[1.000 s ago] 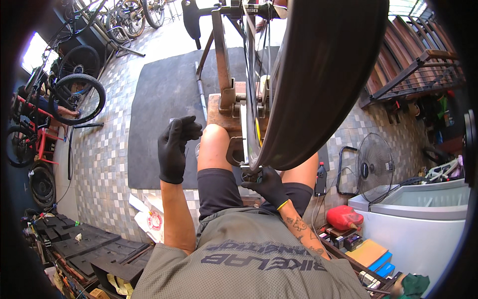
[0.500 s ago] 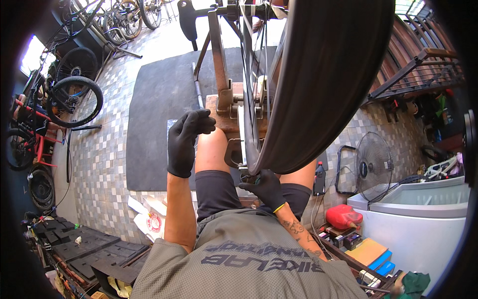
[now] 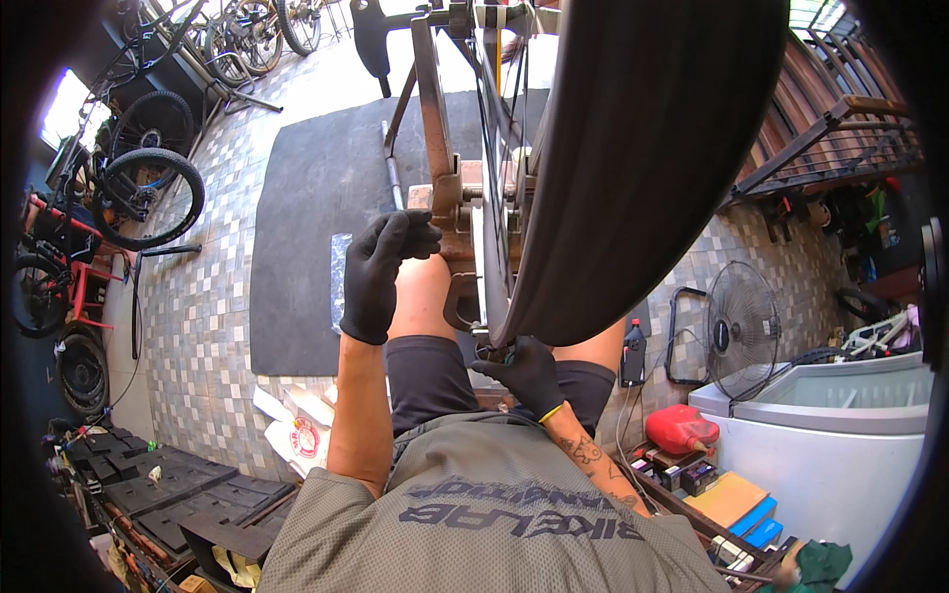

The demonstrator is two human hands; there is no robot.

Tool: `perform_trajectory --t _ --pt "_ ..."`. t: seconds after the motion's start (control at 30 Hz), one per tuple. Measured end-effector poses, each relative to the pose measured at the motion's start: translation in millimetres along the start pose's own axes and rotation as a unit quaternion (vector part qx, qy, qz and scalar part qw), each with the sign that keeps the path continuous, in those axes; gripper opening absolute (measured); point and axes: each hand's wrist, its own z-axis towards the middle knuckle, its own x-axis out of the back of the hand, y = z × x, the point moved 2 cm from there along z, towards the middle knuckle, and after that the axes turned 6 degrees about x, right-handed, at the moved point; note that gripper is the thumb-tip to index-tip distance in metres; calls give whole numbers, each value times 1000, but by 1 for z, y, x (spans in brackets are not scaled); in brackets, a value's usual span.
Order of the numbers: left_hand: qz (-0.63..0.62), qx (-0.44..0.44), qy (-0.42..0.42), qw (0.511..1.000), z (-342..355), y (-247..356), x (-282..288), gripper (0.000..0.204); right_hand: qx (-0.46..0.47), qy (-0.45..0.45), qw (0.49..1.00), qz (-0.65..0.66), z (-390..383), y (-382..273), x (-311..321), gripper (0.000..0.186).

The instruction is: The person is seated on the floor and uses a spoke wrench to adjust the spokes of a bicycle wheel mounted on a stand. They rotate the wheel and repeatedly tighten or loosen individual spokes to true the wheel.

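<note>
A bicycle wheel with a black tyre point(image 3: 643, 188) stands upright in a metal truing stand point(image 3: 440, 128) in front of me, its tread smeared as if turning. My left hand point(image 3: 381, 272), in a black glove, is raised beside the stand's left upright. Its fingers stretch toward the wheel and hold nothing. Low at the wheel's near edge, my right hand point(image 3: 532, 376), also gloved in black, has its thumb and fingers closed on a small dark knob point(image 3: 491, 351) of the stand. Part of that knob is hidden by the fingers.
A black mat point(image 3: 306, 198) covers the tiled floor under the stand. Bicycles point(image 3: 148, 203) line the left side. To the right are a standing fan point(image 3: 741, 331), a red fuel can point(image 3: 682, 430), a white chest freezer point(image 3: 820, 435) and a dark bottle point(image 3: 634, 356).
My left hand has shifted slightly up and to the right, closer to the stand, its fingers straighter. My right hand stays in place at the wheel's near edge.
</note>
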Motion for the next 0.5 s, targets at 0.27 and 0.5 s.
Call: perform_trajectory --t 0.27,0.5 --pt "19 12 8 1000 0 -4 1 39 6 7 999 -33 -1 -1 0 52" --pt "1 30 16 999 1 -7 3 39 7 7 999 -31 -3 1 -4 51"
